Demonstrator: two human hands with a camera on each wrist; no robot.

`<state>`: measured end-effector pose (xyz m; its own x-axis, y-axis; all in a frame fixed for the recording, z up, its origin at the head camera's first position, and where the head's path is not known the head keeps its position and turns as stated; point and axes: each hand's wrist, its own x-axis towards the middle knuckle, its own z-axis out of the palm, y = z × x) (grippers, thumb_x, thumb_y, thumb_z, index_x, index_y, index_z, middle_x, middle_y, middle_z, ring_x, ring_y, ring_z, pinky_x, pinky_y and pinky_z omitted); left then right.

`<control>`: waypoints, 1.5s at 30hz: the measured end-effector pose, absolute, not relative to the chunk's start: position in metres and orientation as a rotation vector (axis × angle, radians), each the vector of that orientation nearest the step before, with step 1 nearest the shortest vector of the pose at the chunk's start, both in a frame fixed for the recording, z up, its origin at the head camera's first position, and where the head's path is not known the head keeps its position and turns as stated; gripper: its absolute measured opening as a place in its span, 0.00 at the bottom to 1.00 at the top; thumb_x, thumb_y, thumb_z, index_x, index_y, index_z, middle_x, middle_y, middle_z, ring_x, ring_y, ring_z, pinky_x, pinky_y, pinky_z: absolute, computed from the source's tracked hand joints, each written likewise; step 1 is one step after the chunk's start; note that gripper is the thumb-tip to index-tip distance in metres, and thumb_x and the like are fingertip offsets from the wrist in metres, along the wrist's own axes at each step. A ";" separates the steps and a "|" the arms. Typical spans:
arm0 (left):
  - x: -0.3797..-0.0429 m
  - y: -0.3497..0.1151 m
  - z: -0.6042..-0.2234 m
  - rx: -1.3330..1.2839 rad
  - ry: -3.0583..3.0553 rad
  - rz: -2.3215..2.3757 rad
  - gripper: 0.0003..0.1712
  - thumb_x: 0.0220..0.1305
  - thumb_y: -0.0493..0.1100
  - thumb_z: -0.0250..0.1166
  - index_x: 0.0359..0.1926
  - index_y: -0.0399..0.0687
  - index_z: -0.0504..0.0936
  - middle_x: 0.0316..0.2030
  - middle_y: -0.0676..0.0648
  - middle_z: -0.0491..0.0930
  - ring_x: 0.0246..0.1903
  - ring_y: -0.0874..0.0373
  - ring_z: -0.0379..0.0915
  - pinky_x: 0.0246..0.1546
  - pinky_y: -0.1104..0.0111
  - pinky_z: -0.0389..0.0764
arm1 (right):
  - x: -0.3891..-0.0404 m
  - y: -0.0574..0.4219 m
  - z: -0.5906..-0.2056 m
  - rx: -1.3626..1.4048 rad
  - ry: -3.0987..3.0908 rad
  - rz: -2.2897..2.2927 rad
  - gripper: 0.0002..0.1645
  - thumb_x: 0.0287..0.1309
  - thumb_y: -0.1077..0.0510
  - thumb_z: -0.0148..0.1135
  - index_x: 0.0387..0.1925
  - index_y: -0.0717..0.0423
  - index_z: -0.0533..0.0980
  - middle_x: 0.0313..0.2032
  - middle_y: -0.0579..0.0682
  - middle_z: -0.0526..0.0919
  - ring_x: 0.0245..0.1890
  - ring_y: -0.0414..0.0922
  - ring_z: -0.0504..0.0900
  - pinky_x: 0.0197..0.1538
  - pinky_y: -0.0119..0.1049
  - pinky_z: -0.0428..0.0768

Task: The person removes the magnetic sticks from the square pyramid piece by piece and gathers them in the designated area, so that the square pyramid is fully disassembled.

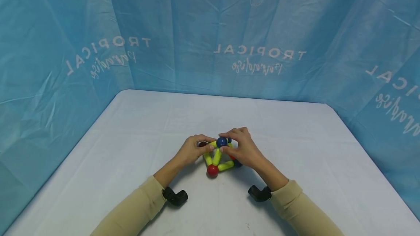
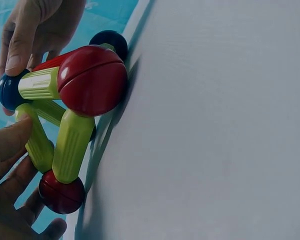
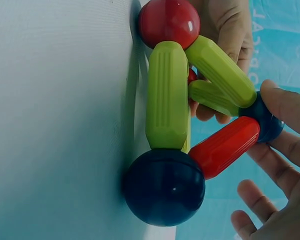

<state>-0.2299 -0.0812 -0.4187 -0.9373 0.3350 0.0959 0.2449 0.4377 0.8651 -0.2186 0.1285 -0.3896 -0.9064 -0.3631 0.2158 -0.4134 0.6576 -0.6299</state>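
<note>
A construction of toy balls and rods stands on the table, its red ball (image 1: 212,170) nearest me. A blue ball (image 1: 221,142) forms its raised corner, and several yellow-green rods meet there. My right hand (image 1: 244,149) pinches this blue ball between thumb and fingers. On the left side, my left hand (image 1: 191,150) grips a yellow-green rod (image 2: 38,142) that runs from the blue ball to a dark red ball (image 2: 61,192). In the right wrist view a red rod (image 3: 225,147) links the raised ball to a dark blue ball (image 3: 165,187) low by the table.
A white-covered table (image 1: 147,119) lies under the construction. Blue printed curtains (image 1: 203,32) hang behind it and along both sides. Black wrist devices (image 1: 175,196) sit at both sleeve cuffs, close above the tabletop.
</note>
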 end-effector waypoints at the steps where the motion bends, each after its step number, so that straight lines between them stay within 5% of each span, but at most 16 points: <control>1: -0.230 -0.081 -0.419 0.545 2.587 1.530 0.15 0.60 0.44 0.64 0.50 0.55 0.83 0.50 0.49 0.82 0.55 0.52 0.72 0.60 0.55 0.69 | -0.219 0.129 -0.390 0.657 -2.797 1.093 0.25 0.51 0.50 0.69 0.54 0.44 0.78 0.48 0.45 0.79 0.53 0.46 0.64 0.55 0.52 0.72; 8: -0.231 -0.080 -0.422 0.606 2.580 1.517 0.16 0.61 0.43 0.63 0.51 0.52 0.82 0.46 0.48 0.83 0.39 0.58 0.69 0.42 0.68 0.71 | -0.218 0.128 -0.390 0.681 -2.769 1.091 0.24 0.51 0.50 0.69 0.53 0.43 0.78 0.48 0.46 0.79 0.52 0.45 0.65 0.54 0.50 0.72; 23: -0.232 -0.080 -0.424 0.609 2.560 1.561 0.15 0.61 0.41 0.63 0.50 0.47 0.83 0.44 0.46 0.84 0.38 0.59 0.71 0.41 0.71 0.73 | -0.218 0.127 -0.392 0.672 -2.776 1.085 0.26 0.49 0.50 0.70 0.53 0.45 0.79 0.48 0.48 0.77 0.50 0.45 0.67 0.48 0.43 0.73; 30: -0.232 -0.079 -0.425 0.605 2.570 1.572 0.15 0.60 0.40 0.64 0.49 0.46 0.83 0.44 0.45 0.84 0.38 0.60 0.72 0.40 0.71 0.72 | -0.219 0.126 -0.397 0.737 -2.676 1.154 0.24 0.50 0.53 0.70 0.52 0.50 0.79 0.46 0.50 0.79 0.49 0.48 0.71 0.50 0.52 0.75; 45: -0.233 -0.078 -0.427 0.592 2.530 1.628 0.15 0.60 0.40 0.64 0.49 0.45 0.83 0.44 0.44 0.84 0.40 0.60 0.74 0.40 0.72 0.74 | -0.218 0.127 -0.401 0.696 -2.634 1.309 0.23 0.52 0.53 0.68 0.52 0.51 0.79 0.44 0.49 0.79 0.49 0.48 0.73 0.57 0.54 0.73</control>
<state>-0.2329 -0.0781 -0.4266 -0.9228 0.3579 0.1429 0.2783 0.3625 0.8895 -0.2184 0.1269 -0.4015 -0.8871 -0.3487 0.3024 -0.4516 0.5205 -0.7246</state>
